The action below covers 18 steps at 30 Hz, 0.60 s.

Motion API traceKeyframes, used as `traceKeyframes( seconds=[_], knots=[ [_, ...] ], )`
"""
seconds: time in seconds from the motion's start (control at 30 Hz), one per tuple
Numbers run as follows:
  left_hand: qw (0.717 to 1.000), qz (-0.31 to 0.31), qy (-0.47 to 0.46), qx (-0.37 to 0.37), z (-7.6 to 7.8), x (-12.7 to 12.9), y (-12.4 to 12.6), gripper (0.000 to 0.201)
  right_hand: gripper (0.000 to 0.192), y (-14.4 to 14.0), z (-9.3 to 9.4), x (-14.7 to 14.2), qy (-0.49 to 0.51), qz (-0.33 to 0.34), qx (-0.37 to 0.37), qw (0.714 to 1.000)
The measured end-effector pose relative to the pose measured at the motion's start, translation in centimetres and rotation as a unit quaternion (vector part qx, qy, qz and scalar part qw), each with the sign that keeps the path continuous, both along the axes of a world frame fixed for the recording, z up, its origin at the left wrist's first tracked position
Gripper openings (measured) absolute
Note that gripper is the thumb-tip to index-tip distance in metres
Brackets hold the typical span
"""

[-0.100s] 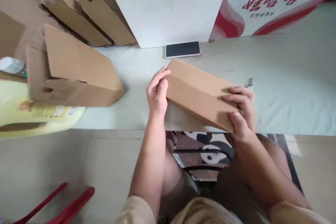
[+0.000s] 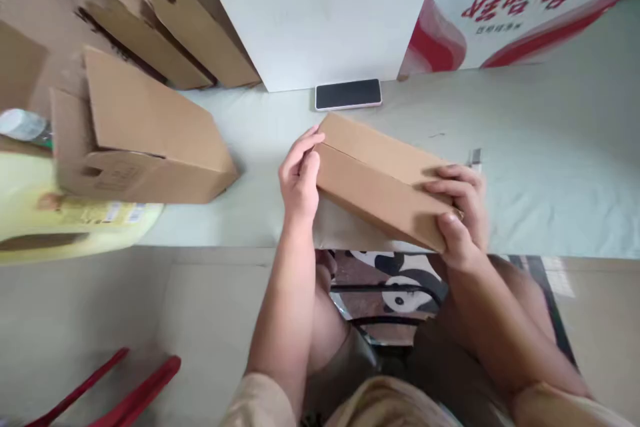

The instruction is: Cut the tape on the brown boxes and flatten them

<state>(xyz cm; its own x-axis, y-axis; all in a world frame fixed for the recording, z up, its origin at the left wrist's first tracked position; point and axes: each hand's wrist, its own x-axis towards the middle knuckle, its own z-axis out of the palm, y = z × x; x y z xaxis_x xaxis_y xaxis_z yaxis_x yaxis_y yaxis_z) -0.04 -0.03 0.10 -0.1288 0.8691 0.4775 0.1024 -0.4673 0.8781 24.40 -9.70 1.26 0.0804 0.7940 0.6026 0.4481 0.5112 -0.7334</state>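
Between the earlier picture and this one you have moved nothing that can be picked out: your left hand [image 2: 299,177] sits at the same end of the cardboard box [image 2: 383,180], and your right hand [image 2: 463,213] grips the other end exactly as it did. The box shows the same tilt and the same place on the table [image 2: 550,173]. Your head has not shifted either, since every edge falls where it fell before. A very slight change of finger pressure may have happened, but the soft, blurred view would not reveal it
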Motion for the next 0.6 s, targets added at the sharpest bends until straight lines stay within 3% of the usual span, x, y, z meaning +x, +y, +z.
traceKeyframes(
  seconds=[0.3, 0.6],
  knots=[
    [0.999, 0.007, 0.024, -0.021, 0.3, -0.5, -0.1, 0.036, 0.032, -0.3, 0.9, 0.7, -0.029, 0.027, -0.046, 0.998],
    [0.996, 0.078, -0.006, -0.053, 0.2, -1.3, 0.3, 0.032, 0.068, -0.5, -0.4, 0.9, -0.018, 0.037, -0.11, 0.993]
  ],
)
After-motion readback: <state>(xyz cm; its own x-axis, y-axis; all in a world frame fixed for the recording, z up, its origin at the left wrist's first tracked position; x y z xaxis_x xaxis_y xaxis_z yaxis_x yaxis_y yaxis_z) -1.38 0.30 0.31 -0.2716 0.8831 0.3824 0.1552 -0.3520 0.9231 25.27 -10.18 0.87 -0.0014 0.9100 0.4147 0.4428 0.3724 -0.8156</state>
